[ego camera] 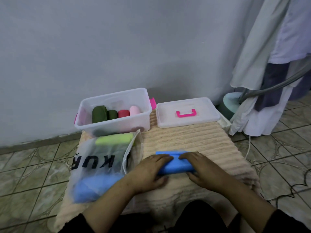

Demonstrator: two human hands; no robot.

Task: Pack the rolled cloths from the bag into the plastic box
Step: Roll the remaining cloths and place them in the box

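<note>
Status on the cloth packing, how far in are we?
Roughly midway. Done: four rolls sit in the plastic box, two dark green, one red, one pink. In hand: left hand and right hand both press on a blue cloth on the beige towel. Left: the bag holds at least a lime roll and another blue cloth. The lid lies beside the box.

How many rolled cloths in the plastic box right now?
4 in the plastic box, side by side: large dark green, smaller dark green, red, pink. More may hide beneath.
</note>
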